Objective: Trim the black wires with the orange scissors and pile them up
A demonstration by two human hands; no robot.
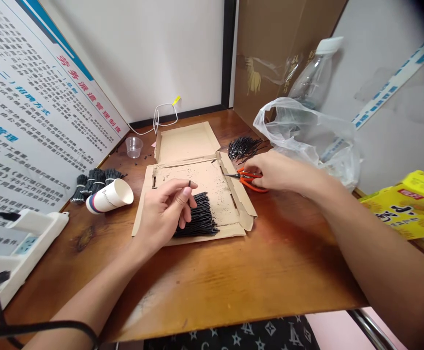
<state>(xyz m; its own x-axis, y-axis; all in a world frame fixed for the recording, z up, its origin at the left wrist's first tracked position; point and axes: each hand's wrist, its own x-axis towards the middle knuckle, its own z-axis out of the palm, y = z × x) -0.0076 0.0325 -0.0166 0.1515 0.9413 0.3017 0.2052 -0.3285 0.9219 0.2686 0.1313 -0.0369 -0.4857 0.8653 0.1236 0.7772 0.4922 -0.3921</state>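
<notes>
My left hand is closed in a pinch above the flattened cardboard box, with a small black piece between thumb and forefinger. Beneath and beside its fingers, a row of short black strands lies on the cardboard. My right hand grips scissors with orange handles; their dark tips point left over the box's right edge. Just behind that hand sits a loose pile of black strands. Dark crumbs are scattered over the cardboard.
A tipped paper cup, tied black bundles and a clear plastic cup are at the left. A white power strip stands nearer. Plastic bag, bottle and yellow packet are at the right.
</notes>
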